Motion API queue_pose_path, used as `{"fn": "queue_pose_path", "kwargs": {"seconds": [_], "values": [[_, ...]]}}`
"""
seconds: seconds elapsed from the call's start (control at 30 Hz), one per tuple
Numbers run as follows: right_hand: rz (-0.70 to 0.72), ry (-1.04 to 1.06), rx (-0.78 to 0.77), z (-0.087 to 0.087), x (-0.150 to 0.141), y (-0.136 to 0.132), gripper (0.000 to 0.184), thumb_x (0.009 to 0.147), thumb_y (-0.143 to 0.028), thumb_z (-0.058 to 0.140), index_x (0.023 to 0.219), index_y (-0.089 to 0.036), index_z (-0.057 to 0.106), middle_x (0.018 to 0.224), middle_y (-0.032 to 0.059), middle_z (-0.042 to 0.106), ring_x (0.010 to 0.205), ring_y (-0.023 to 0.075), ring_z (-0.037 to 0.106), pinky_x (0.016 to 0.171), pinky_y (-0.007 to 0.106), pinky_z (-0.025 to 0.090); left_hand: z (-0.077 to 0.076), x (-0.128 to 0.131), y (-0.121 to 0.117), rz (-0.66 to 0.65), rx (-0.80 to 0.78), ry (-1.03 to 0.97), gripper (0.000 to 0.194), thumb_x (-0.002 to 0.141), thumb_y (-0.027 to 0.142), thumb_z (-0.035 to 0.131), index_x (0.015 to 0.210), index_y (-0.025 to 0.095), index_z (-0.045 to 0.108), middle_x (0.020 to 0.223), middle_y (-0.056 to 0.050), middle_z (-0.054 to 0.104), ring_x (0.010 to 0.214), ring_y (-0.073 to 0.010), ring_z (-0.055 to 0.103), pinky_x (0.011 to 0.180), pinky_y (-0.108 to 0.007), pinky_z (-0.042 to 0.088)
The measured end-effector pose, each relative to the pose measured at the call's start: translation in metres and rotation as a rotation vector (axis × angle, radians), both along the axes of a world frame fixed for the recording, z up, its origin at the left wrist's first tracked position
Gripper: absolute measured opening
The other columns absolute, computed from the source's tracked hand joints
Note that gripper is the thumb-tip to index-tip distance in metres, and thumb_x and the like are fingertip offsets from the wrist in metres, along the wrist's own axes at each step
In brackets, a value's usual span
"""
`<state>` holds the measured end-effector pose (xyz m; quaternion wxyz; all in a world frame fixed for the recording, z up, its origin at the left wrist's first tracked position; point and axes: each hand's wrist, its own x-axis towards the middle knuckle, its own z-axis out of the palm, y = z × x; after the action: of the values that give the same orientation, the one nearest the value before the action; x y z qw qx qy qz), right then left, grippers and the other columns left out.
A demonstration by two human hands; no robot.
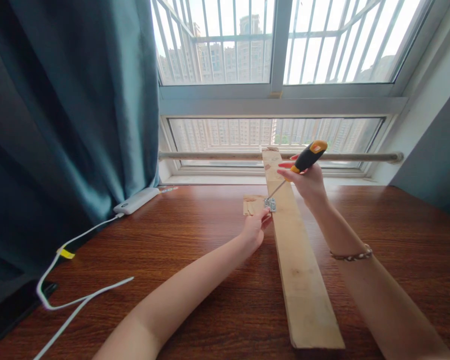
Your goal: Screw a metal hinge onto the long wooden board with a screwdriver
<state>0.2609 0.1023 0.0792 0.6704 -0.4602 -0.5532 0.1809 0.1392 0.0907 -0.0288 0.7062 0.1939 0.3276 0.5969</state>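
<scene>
My right hand (311, 184) is closed around a screwdriver (308, 159) with a black and yellow handle. Its shaft slants down to the left, and the tip meets a small silver metal hinge (270, 204). That hinge lies across the edge of a long pale wooden board (303, 280) and a small wooden piece (250, 206) to its left. My left hand (255, 230) pinches at the near side of the hinge, fingertips against it and the board's left edge. The screw under the tip is too small to make out.
The board lies lengthwise on a dark brown wooden tabletop (210, 280), its far end near a horizontal rail (217, 156) before the window. A white power bank (137, 201) with a white cable (84, 232) lies at left, beside a blue curtain (78, 100).
</scene>
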Motion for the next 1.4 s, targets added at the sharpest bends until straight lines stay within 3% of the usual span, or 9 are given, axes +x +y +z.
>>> {"fn": "queue_pose_path", "kwargs": {"seconds": [0.17, 0.27, 0.47, 0.6, 0.67, 0.9, 1.03, 1.2, 1.4], "values": [[0.408, 0.006, -0.224, 0.021, 0.018, -0.019, 0.046, 0.055, -0.032, 0.078, 0.096, -0.018, 0.061, 0.092, 0.0069, 0.068, 0.068, 0.0155, 0.06, 0.052, 0.023, 0.043, 0.0, -0.001, 0.001, -0.005, -0.022, -0.003, 0.012, 0.068, 0.0, 0.062, 0.072, 0.012, 0.063, 0.071, -0.005, 0.068, 0.061, -0.0114, 0.061, 0.065, -0.024, 0.05], [0.49, -0.053, -0.226, 0.03, 0.023, -0.027, 0.044, 0.058, -0.032, 0.077, 0.098, -0.019, 0.064, 0.094, 0.0064, 0.067, 0.067, 0.0151, 0.061, 0.054, 0.025, 0.044, 0.001, -0.001, 0.0, -0.011, -0.016, -0.013, 0.012, 0.068, 0.0, 0.063, 0.071, 0.011, 0.063, 0.071, -0.005, 0.068, 0.062, -0.0116, 0.061, 0.064, -0.024, 0.049], [0.243, -0.151, -0.042, 0.014, 0.007, -0.016, 0.034, 0.054, -0.033, 0.077, 0.081, -0.016, 0.066, 0.069, 0.0011, 0.063, 0.055, 0.0125, 0.053, 0.05, 0.024, 0.039, -0.002, -0.001, 0.001, -0.022, 0.003, -0.011, 0.011, 0.067, 0.001, 0.065, 0.07, 0.011, 0.063, 0.074, -0.007, 0.069, 0.063, -0.0121, 0.062, 0.068, -0.026, 0.05], [-0.189, -0.273, 0.018, 0.002, -0.003, -0.007, 0.037, 0.055, -0.043, 0.075, 0.049, -0.017, 0.048, 0.048, -0.0021, 0.048, 0.05, 0.0129, 0.047, 0.049, 0.026, 0.035, -0.003, -0.001, 0.003, -0.012, -0.004, -0.013, 0.012, 0.065, 0.0, 0.065, 0.069, 0.011, 0.063, 0.074, -0.007, 0.069, 0.063, -0.0124, 0.062, 0.068, -0.027, 0.05], [-0.276, -0.269, 0.026, 0.001, -0.004, -0.006, 0.042, 0.055, -0.045, 0.075, 0.048, -0.018, 0.045, 0.047, -0.0024, 0.046, 0.05, 0.0126, 0.046, 0.05, 0.026, 0.036, -0.003, -0.001, 0.003, -0.007, -0.007, -0.011, 0.013, 0.065, 0.0, 0.065, 0.071, 0.011, 0.064, 0.074, -0.007, 0.069, 0.064, -0.0125, 0.062, 0.067, -0.026, 0.05], [0.362, -0.029, -0.226, 0.022, 0.015, -0.023, 0.046, 0.054, -0.034, 0.078, 0.093, -0.016, 0.065, 0.089, 0.0074, 0.066, 0.058, 0.0122, 0.055, 0.05, 0.024, 0.042, -0.001, -0.002, 0.001, -0.021, 0.003, -0.014, 0.012, 0.063, 0.002, 0.068, 0.068, 0.011, 0.063, 0.071, -0.006, 0.068, 0.062, -0.0113, 0.06, 0.067, -0.026, 0.05], [0.493, -0.063, -0.301, 0.033, 0.023, -0.034, 0.044, 0.054, -0.03, 0.078, 0.093, -0.014, 0.067, 0.092, 0.0095, 0.066, 0.064, 0.0151, 0.06, 0.051, 0.024, 0.043, -0.001, -0.002, 0.001, -0.014, -0.006, -0.017, 0.011, 0.064, 0.001, 0.067, 0.066, 0.011, 0.062, 0.068, -0.005, 0.067, 0.058, -0.0101, 0.059, 0.066, -0.025, 0.05], [0.368, -0.097, -0.149, 0.019, 0.013, -0.019, 0.03, 0.052, -0.028, 0.078, 0.076, -0.014, 0.066, 0.071, 0.0028, 0.064, 0.052, 0.0101, 0.051, 0.044, 0.021, 0.033, -0.001, -0.002, 0.002, 0.005, -0.013, -0.027, 0.013, 0.062, 0.001, 0.068, 0.068, 0.011, 0.062, 0.068, -0.005, 0.067, 0.056, -0.0096, 0.058, 0.065, -0.025, 0.05], [-0.104, -0.219, 0.032, -0.001, 0.003, -0.002, 0.037, 0.055, -0.042, 0.076, 0.05, -0.016, 0.05, 0.052, -0.0013, 0.053, 0.051, 0.012, 0.047, 0.049, 0.025, 0.036, -0.003, -0.001, 0.003, -0.011, 0.0, -0.025, 0.012, 0.065, 0.001, 0.065, 0.07, 0.011, 0.063, 0.073, -0.007, 0.069, 0.062, -0.0125, 0.061, 0.065, -0.025, 0.05]]}}
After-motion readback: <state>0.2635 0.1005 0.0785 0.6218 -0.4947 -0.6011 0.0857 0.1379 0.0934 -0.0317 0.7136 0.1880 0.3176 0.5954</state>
